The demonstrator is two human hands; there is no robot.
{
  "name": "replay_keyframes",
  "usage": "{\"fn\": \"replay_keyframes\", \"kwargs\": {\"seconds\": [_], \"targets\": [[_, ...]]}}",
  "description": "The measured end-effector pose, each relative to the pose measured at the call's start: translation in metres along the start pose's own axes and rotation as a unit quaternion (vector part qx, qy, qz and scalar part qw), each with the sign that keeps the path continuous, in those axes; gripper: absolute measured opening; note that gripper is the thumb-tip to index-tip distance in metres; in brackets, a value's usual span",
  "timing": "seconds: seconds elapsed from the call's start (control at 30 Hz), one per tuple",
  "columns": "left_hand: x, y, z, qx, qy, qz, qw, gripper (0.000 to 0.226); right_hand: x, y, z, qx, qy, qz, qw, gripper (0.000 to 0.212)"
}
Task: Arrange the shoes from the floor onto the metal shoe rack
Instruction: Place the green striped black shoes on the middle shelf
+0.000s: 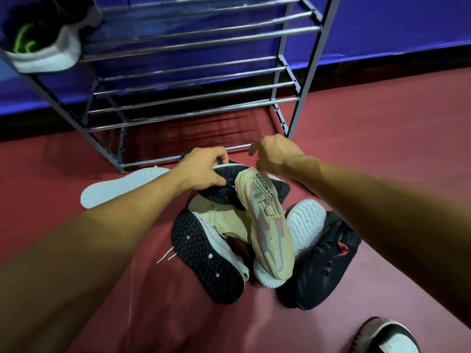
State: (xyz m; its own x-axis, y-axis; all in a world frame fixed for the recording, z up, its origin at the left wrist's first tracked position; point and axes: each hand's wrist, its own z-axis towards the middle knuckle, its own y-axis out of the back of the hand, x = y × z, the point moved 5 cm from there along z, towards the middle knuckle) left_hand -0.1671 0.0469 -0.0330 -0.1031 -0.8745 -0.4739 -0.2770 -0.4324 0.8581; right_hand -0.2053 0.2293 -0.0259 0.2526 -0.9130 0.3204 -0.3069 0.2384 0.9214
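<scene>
red floor (382,149) is carrying most shoes; the metal shoe rack (254,101) is holding one. my left hand (201,169) is gripping a black-soled shoe (224,191), my right hand (275,156) pinching a beige shoe (267,225).

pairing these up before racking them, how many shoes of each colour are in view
beige shoes: 2
black-soled shoes: 2
black or dark shoes: 3
white soles turned up, uppers hidden: 2
total: 9, if each upturned sole is a separate shoe
</scene>
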Motion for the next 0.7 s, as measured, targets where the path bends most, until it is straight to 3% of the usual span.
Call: {"fn": "replay_keyframes", "kwargs": {"seconds": [0.3,0.47,0.53,0.7], "targets": [[-0.038,0.042,-0.028,0.021,-0.024,0.056,0.998,0.028,0.056,0.03,-0.021,0.096,0.097,-0.046,0.99,0.053],[-0.071,0.083,-0.043,0.031,-0.038,0.115,0.992,0.029,0.08,0.067,-0.036,0.134,0.15,-0.133,0.971,0.023],[-0.082,0.11,-0.049,0.024,-0.037,0.121,0.992,0.026,0.086,0.083,-0.038,0.133,0.148,-0.106,0.974,0.006],[-0.093,0.168,-0.067,-0.069,-0.018,0.097,0.993,0.023,0.101,0.123,-0.05,0.112,0.099,0.05,0.988,0.017]]}}
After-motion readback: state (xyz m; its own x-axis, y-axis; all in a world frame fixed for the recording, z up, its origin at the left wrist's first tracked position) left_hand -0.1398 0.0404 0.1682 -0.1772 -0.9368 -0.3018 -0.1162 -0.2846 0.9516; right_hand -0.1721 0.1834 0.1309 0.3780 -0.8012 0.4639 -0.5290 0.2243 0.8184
